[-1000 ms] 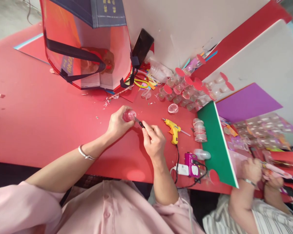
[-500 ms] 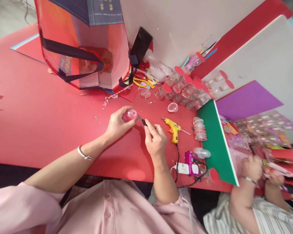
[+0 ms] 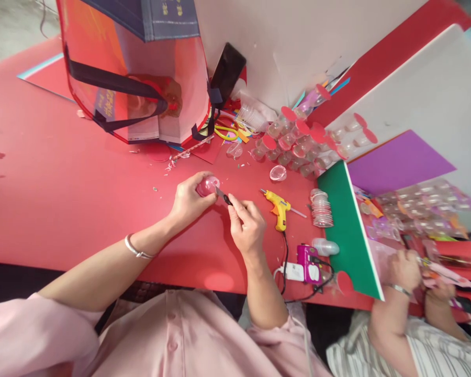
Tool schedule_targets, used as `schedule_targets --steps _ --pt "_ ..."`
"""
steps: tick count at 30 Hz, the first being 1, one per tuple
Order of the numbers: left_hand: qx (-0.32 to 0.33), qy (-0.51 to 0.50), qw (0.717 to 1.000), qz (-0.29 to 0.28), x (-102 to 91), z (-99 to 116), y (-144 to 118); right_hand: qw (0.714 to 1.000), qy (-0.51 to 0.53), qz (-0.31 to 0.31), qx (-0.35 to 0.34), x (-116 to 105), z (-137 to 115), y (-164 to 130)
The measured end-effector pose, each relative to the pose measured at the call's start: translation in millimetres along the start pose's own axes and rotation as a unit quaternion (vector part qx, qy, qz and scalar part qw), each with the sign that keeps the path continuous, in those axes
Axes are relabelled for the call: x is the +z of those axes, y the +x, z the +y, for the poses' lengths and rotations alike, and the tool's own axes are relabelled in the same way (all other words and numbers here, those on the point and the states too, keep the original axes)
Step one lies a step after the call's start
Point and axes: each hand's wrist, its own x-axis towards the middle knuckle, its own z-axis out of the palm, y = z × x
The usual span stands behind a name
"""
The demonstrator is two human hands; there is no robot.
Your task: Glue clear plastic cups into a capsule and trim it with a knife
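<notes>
My left hand [image 3: 190, 198] is closed around a small clear plastic cup [image 3: 207, 186], which looks pinkish over the red table [image 3: 102, 209]. Between the thumb and fingers of my right hand [image 3: 247, 224] is a small knife [image 3: 225, 197] with a dark handle. Its blade points up and left, with the tip at the cup's end; whether it has pierced the plastic I cannot tell. To the right of my right hand lies a yellow glue gun [image 3: 279, 208]. A loose clear lid or shallow cup [image 3: 278, 173] rests above the glue gun.
Several clear cups with red discs [image 3: 294, 139] are grouped at the back right. Stacked cups [image 3: 321, 208] stand by a green board [image 3: 349, 230]. A purple power adapter [image 3: 309, 263] trails cables. A large bag [image 3: 137, 78] fills the back left. Beyond the board, a co-worker's hands [image 3: 406, 269] are busy.
My right hand has moved slightly left, bringing the knife tip from just beside the cup to its end. My left hand and the cup have barely shifted.
</notes>
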Motion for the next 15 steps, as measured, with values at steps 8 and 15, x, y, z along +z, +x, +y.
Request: schedule_targets --steps 8,15 --pt "0.001 -0.013 1.000 0.021 1.4 3.6 -4.3 1.000 -0.003 0.007 0.008 1.1 4.7 -0.4" --pt "0.020 -0.002 0.999 0.028 1.4 2.9 -5.3 0.996 -0.031 0.081 0.031 -2.0 17.9 2.4"
